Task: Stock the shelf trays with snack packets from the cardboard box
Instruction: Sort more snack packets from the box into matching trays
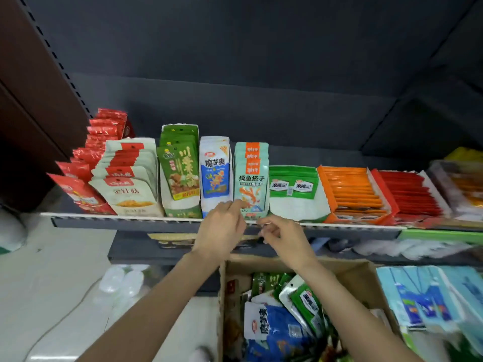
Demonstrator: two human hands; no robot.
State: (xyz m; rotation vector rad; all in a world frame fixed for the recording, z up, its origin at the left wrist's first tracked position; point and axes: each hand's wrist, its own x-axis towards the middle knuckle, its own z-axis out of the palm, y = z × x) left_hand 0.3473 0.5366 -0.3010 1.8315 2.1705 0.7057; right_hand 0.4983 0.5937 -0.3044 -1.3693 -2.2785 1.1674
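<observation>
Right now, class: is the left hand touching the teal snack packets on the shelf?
Touching. The head view shows the left hand with fingertips on the lower front of the teal packets.

Both bare forearms reaching up and forward, converging toward the middle. Left hand [222, 226] raised highest, back of the hand to the camera, fingers [236, 205] curled forward at the tips. Right hand [283, 237] just beside it and slightly lower, fingers loosely bent, thumb and forefinger close together. Grip hard to tell.
</observation>
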